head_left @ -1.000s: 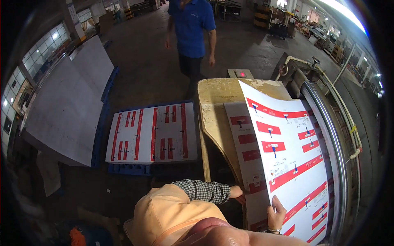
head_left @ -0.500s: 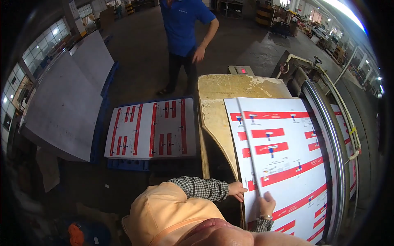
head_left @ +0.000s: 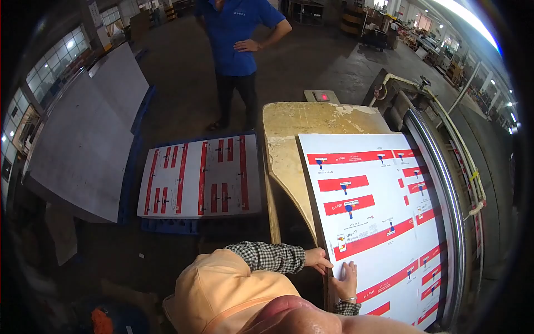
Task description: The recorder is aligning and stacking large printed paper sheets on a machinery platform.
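Observation:
A large white printed sheet (head_left: 367, 217) with red bands and small blue marks lies on the worn yellowish feed table (head_left: 286, 125) at the right. My left hand (head_left: 317, 260) reaches to the sheet's left edge, its fingers a little apart and touching the edge. Close beside it, my right hand (head_left: 346, 281) rests on the sheet near that same edge. Its fingers are stretched and pointing away from me, and nothing shows in its grasp. The sheet's far-right side runs up to a shiny metal roller (head_left: 442, 189).
Left of the table, a stack of similar printed sheets (head_left: 192, 178) sits on a blue pallet (head_left: 167, 225). Tall stacks of plain board (head_left: 83, 133) stand farther left. A person in a blue shirt (head_left: 239, 39) stands beyond the stack. A control box (head_left: 321, 96) is behind the table.
The sheet with a lifted-looking left edge has shifted left and now lies aligned at the table's left side. My right hand moved left with it. The person's hand rose to the waist.

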Motion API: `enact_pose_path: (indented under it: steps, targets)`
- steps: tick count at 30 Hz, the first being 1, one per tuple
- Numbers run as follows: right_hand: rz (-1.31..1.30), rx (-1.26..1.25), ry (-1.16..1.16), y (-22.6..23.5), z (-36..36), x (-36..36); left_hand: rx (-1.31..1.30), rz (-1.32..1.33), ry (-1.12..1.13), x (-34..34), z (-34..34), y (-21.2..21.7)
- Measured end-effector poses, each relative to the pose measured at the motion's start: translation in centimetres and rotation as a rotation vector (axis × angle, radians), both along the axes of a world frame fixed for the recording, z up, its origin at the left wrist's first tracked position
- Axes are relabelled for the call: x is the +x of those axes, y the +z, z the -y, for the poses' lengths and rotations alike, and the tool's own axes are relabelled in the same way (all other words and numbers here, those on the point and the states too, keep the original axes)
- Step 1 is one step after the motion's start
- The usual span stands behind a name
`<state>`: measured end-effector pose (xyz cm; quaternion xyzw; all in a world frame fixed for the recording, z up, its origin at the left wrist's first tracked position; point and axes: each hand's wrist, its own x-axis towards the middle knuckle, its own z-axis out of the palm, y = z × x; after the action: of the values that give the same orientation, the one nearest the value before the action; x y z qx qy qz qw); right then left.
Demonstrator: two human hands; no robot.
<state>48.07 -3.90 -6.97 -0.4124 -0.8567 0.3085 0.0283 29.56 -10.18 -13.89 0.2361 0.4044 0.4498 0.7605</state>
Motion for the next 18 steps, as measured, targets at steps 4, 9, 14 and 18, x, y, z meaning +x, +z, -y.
enact_pose_path:
  steps: [4, 9, 14, 18]
  targets:
    - [-0.261, -0.319, -0.213, 4.0, -0.8, 0.4, -0.044, 0.082, 0.046, 0.1, 0.3, 0.5]
    - [-0.427, -0.192, -0.199, 8.6, 0.1, 0.4, -0.083, -0.355, 0.074, -0.8, 1.5, 5.2]
    - [-0.427, -0.248, -0.264, 4.5, 1.6, 0.4, -0.035, -0.393, 0.073, -0.2, 1.3, 4.4]
    - [-0.398, -0.307, -0.278, 1.5, 2.5, 0.4, 0.004, -0.443, 0.078, -0.3, 0.8, 4.0]
